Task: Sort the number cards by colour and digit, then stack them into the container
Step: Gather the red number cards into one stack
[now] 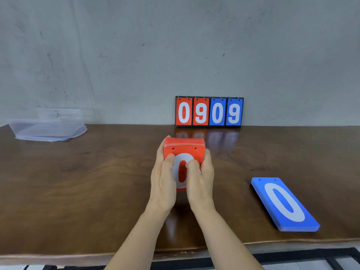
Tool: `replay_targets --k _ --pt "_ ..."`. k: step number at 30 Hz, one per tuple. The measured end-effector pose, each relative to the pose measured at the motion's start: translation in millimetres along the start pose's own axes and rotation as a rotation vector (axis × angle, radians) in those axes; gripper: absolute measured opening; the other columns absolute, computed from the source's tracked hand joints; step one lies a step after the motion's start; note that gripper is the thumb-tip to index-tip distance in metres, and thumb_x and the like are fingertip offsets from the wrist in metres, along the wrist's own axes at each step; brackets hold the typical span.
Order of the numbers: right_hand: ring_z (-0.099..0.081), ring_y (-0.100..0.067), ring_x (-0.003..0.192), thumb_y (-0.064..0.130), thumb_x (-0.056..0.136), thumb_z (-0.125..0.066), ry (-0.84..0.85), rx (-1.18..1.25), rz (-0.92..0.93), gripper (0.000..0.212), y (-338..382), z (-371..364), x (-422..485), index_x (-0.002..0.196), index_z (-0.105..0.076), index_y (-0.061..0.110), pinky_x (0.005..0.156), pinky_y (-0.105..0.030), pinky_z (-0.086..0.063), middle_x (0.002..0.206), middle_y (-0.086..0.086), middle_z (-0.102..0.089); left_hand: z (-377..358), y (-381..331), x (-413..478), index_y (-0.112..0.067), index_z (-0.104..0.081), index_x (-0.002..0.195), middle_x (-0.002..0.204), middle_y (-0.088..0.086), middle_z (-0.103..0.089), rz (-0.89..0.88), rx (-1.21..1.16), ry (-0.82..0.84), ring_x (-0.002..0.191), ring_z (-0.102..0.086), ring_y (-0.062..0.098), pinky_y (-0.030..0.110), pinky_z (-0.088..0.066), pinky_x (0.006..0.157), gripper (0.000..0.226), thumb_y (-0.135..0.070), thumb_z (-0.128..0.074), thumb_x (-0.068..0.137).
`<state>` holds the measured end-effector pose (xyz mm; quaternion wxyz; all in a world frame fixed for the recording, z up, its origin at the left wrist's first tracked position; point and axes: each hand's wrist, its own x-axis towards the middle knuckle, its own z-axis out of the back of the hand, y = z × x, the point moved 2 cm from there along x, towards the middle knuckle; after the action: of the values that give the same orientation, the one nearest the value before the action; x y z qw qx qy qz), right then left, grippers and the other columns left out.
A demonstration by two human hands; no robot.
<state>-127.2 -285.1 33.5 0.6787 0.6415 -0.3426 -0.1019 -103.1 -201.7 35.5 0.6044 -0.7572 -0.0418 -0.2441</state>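
Observation:
A stack of red number cards [184,148] with a white 0 on top is held above the middle of the table. My left hand [163,180] grips its left side with the thumb on the top card. My right hand [200,176] grips its right side, thumb also on the face. A stack of blue number cards [284,204] showing a 0 lies flat at the front right, apart from both hands. A clear plastic container [48,126] sits at the far left by the wall.
A flip scoreboard [209,111] reading 0 9 0 9, two red and two blue panels, stands against the wall behind the hands. The brown wooden table [87,182] ends in a front edge near my body.

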Motion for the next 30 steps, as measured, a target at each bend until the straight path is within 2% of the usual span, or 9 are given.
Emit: replay_targets --k 4,7,10,15,18,20,24,27,30 --pt "-0.062 -0.008 0.092 0.030 0.074 -0.051 0.007 0.022 -0.036 0.033 -12.3 -1.6 -2.9 0.107 -0.056 0.031 0.069 -0.017 -0.050 0.099 0.013 -0.064 5.5 11.1 0.0 -0.040 -0.046 0.122 0.112 -0.028 -0.059 0.022 0.050 -0.030 0.108 -0.058 0.000 0.009 -0.050 0.076 0.032 -0.037 -0.049 0.090" --pt "-0.060 0.003 0.096 0.041 0.074 -0.055 -0.017 0.064 -0.045 0.041 -14.1 -4.2 -6.5 0.114 -0.052 0.033 0.066 -0.011 -0.050 0.103 0.018 -0.062 9.3 15.4 4.6 -0.037 -0.044 0.124 0.116 -0.030 -0.051 0.036 0.130 -0.097 0.106 -0.055 -0.007 0.005 -0.048 0.073 0.046 -0.044 -0.048 0.078" --pt "-0.058 -0.002 0.099 0.051 0.073 -0.054 -0.089 0.101 -0.035 0.049 -2.6 -5.5 -4.4 0.118 -0.050 0.031 0.068 -0.008 -0.047 0.108 0.021 -0.057 5.0 3.5 10.7 -0.039 -0.040 0.127 0.109 -0.034 -0.049 0.015 0.215 -0.142 0.101 -0.054 -0.009 0.007 -0.045 0.075 0.049 -0.049 -0.045 0.079" --pt "-0.060 -0.011 0.093 0.060 0.083 -0.054 -0.154 0.079 -0.088 0.028 7.2 -10.4 -1.4 0.095 -0.055 0.035 0.076 -0.020 -0.050 0.097 0.018 -0.059 -1.5 -2.3 17.4 -0.035 -0.052 0.117 0.098 -0.024 -0.054 0.078 0.268 -0.265 0.091 -0.056 0.004 0.019 -0.043 0.076 0.046 -0.063 -0.045 0.081" --pt "-0.060 -0.014 0.087 0.049 0.095 -0.050 -0.206 0.084 -0.185 0.021 6.7 -10.4 3.5 0.082 -0.056 0.034 0.079 -0.030 -0.052 0.089 0.016 -0.058 -3.3 -1.8 24.9 -0.032 -0.062 0.100 0.092 -0.016 -0.059 0.175 0.238 -0.297 0.085 -0.056 0.007 0.019 -0.042 0.066 0.017 -0.044 -0.052 0.095" --pt "-0.057 -0.013 0.084 0.043 0.097 -0.049 -0.222 0.082 -0.216 0.022 8.5 -9.8 6.3 0.078 -0.053 0.034 0.078 -0.030 -0.049 0.086 0.018 -0.054 -3.4 0.8 28.9 -0.030 -0.064 0.104 0.094 -0.018 -0.056 0.225 0.232 -0.299 0.084 -0.053 0.008 0.019 -0.040 0.065 0.016 -0.035 -0.050 0.098" --pt "-0.056 -0.014 0.086 0.042 0.099 -0.046 -0.213 0.078 -0.254 0.021 10.2 -10.9 11.6 0.080 -0.050 0.035 0.087 -0.034 -0.050 0.087 0.018 -0.052 -6.1 0.4 33.6 -0.031 -0.060 0.112 0.103 -0.015 -0.052 0.281 0.206 -0.281 0.081 -0.050 0.007 0.028 -0.042 0.079 0.019 -0.035 -0.045 0.101" --pt "-0.055 -0.014 0.090 0.042 0.100 -0.044 -0.206 0.044 -0.288 0.019 8.9 -12.4 14.9 0.084 -0.049 0.035 0.091 -0.037 -0.050 0.090 0.017 -0.052 -9.4 -2.5 33.4 -0.033 -0.052 0.116 0.096 -0.019 -0.048 0.294 0.181 -0.237 0.077 -0.047 0.004 0.015 -0.039 0.066 0.018 -0.036 -0.040 0.103" --pt "-0.056 -0.017 0.099 0.041 0.100 -0.043 -0.213 0.003 -0.305 0.010 11.2 -13.4 16.5 0.102 -0.050 0.034 0.095 -0.040 -0.050 0.103 0.008 -0.056 -10.0 -8.8 31.9 -0.030 -0.051 0.120 0.090 -0.021 -0.048 0.293 0.141 -0.222 0.076 -0.048 0.004 0.010 -0.035 0.060 0.022 -0.037 -0.039 0.103"
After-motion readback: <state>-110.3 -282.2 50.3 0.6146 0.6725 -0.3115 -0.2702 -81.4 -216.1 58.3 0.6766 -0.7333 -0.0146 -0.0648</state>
